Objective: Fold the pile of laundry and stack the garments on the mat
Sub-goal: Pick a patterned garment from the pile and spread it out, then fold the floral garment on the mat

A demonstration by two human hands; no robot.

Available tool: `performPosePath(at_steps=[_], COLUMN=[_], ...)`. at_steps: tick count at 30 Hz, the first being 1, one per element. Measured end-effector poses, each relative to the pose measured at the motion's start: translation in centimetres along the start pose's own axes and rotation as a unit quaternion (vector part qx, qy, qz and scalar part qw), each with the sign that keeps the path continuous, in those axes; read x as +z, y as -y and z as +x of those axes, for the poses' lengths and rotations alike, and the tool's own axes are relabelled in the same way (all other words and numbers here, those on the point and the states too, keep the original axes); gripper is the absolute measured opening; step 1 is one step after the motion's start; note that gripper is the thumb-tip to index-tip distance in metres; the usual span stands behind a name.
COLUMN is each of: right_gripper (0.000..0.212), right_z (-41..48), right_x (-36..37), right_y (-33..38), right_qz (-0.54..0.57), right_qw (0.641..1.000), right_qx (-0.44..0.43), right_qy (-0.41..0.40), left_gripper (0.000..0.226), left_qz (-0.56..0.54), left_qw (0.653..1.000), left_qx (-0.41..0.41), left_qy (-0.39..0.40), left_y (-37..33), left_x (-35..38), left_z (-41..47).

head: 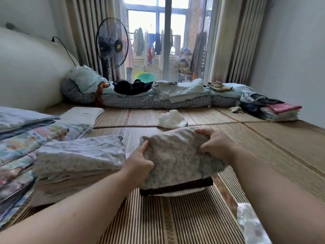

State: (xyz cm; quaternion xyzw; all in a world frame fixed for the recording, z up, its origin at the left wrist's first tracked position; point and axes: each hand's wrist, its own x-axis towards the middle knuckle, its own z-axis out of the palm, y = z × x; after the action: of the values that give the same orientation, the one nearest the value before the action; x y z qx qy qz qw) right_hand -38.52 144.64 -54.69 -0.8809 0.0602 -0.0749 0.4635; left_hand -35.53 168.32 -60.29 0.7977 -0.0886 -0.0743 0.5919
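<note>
Floral-print folded garment (177,161) gripped at both ends, lying on top of a small stack on the woven mat (172,224).

Left hand (140,166) clasps the garment's left edge, thumb on top. Right hand (217,145) has its fingers curled into the far-right fold. Directly under the hands, a dark brown layer (175,188) and a white layer lie beneath the garment. Just left of the left hand stands a taller folded stack (79,161). Beyond both hands, apart from them, lies a crumpled white garment (173,118).

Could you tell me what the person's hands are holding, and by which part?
Both hands hold the folded floral garment: the left hand grips its left edge, the right hand its far right edge.
</note>
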Motion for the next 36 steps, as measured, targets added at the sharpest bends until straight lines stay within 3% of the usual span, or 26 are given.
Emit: performPosePath(at_steps=[3,5,7,11,15,20,23,26,31,36], right_gripper=[0.064,0.054,0.049,0.084,0.082,0.079,0.084,0.070,0.067,0.067], right_z=[3.2,4.6,5.4,6.8,7.3,5.0,1.0,-5.2,-17.8,-28.6], right_x=[1.7,2.9,3.8,4.9,5.7,4.0,2.0,0.2,-3.3,-5.0], right_y=[-2.1,-3.9,-5.4,-7.7,-8.0,-6.2,-4.0,-2.9,-4.2,-7.2], right_qz=[-0.057,-0.064,-0.058,-0.202,-0.255,-0.238,-0.206,-0.198,-0.259,-0.187], right_qw=[0.998,0.996,0.994,0.960,0.951,0.967,0.977,0.979,0.964,0.965], right_qx=[0.035,0.052,0.077,0.165,0.165,0.087,0.043,0.019,0.060,0.171], right_qy=[0.013,0.026,0.056,0.105,0.051,-0.035,-0.046,-0.051,-0.027,-0.067], left_gripper=[0.067,0.057,0.063,0.072,0.081,0.072,0.074,0.072,0.066,0.076], left_qz=[0.119,0.224,0.296,0.403,0.471,0.450,0.412,0.387,0.400,0.450], left_qw=[0.991,0.968,0.942,0.900,0.867,0.891,0.911,0.919,0.888,0.827], left_qx=[-0.055,-0.110,-0.157,-0.159,-0.158,-0.049,0.018,0.071,0.171,0.235], left_qy=[-0.010,-0.021,-0.019,0.041,0.034,-0.017,-0.008,0.038,0.150,0.242], left_y=[1.6,2.3,2.5,2.7,2.4,0.4,-1.7,-3.4,-3.5,-2.8], left_x=[1.7,2.7,3.5,3.8,3.9,3.8,4.7,6.9,12.1,18.2], left_z=[3.5,5.2,6.3,7.9,8.9,7.4,4.0,-1.2,-12.1,-20.4])
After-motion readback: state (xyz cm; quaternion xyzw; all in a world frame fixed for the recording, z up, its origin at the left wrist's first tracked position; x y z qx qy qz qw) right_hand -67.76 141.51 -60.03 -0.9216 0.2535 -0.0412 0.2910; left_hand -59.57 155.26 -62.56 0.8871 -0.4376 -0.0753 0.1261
